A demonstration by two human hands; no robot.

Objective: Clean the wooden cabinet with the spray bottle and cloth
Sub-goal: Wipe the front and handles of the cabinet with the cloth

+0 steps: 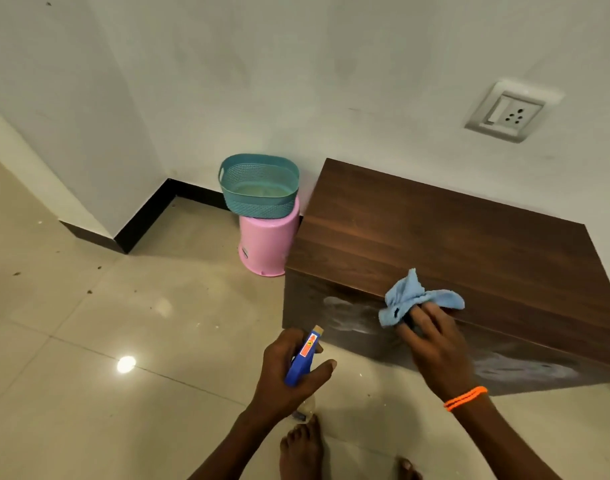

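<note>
The spray bottle [305, 358] is gripped in the left hand [289, 372], fingers wrapped around its blue head, with the nozzle pointed forward toward the cabinet [452, 244]. The clear body of the bottle hangs below the hand and is mostly hidden by it. To the right of that hand and a little ahead, the right hand [435, 341] is pressed against the upper front face of the cabinet, just under its top edge. A light blue cloth [414, 299] is pinched under its fingers; the loose corners are bunched up above the fingertips and lap over the edge. White smears are seen on the dark wood to the left of the cloth, and again lower to the right of the wrist. An orange band [464, 398] is worn on the right wrist. Beyond the left hand, beside the cabinet's far corner, a teal basket [258, 185] is set on a pink bucket [267, 244] turned upside down. Bare toes [302, 445] are visible on the tiled floor [123, 323] below the hands.
</note>
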